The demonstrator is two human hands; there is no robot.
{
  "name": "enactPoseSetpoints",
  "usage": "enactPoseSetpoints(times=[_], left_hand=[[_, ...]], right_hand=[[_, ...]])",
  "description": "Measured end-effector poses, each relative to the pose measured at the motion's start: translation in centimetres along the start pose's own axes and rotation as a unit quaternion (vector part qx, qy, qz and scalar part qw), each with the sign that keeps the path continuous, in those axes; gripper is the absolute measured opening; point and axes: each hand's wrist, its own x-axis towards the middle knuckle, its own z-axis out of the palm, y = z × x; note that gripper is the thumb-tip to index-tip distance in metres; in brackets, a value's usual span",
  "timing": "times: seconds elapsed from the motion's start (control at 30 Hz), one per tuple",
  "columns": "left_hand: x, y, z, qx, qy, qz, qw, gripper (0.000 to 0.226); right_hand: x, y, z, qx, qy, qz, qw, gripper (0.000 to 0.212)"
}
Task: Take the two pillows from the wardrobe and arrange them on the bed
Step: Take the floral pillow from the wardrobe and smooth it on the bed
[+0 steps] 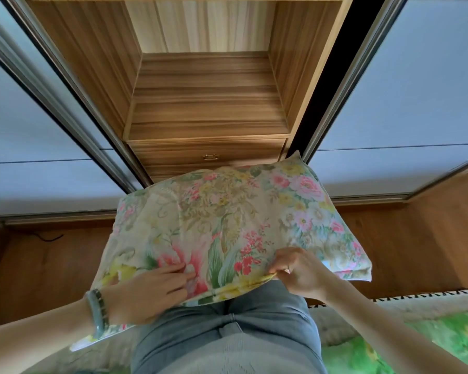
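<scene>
One floral pillow (227, 225) is held in the air at the person's waist, just in front of the open wardrobe (208, 103) and its drawer (210, 151). The left grip (146, 292) lies on the pillow's near edge, fingers on top bunching the fabric, thumb hidden. The right grip (299, 273) pinches the same edge. Green floral fabric (389, 349) shows at lower right.
</scene>
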Motion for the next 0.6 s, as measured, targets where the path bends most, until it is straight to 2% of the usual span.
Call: enactPoseSetpoints(times=[0.07,0.17,0.23,0.3,0.37,0.43,0.53,0.6], left_hand=[[-1.0,0.3,0.4,0.006,0.028,0.015,0.999,0.024],[-1.8,0.5,1.2,-0.001,0.062,0.023,0.998,0.012],[-1.6,0.0,1.2,-0.058,0.075,0.015,0.995,0.029],[-0.6,-0.7,0.4,-0.119,0.108,0.007,0.987,0.034],[1.3,-1.5,-0.8,-0.136,0.162,-0.001,0.977,0.035],[3.6,-2.4,-1.9,-0.142,0.216,-0.003,0.966,0.039],[7.4,-4.2,-3.7,-0.155,0.227,-0.022,0.961,0.043],[10.3,-5.8,-4.8,-0.148,0.22,-0.028,0.964,0.045]], right_hand=[[-0.8,-0.7,0.2,0.002,0.004,-0.015,1.0,0.026],[-1.9,-1.3,0.9,0.017,-0.001,-0.02,1.0,0.026],[-2.2,-1.3,1.3,0.047,0.008,-0.001,0.999,0.02],[-2.4,-1.2,1.3,0.099,0.024,0.049,0.994,0.014],[-2.5,-1.1,1.0,0.188,0.062,0.123,0.972,0.012],[-2.9,-1.1,0.9,0.28,0.113,0.198,0.932,0.011],[-3.9,-1.4,0.8,0.269,0.186,0.269,0.906,0.005],[-4.7,-1.3,0.9,0.256,0.235,0.301,0.888,0.017]])
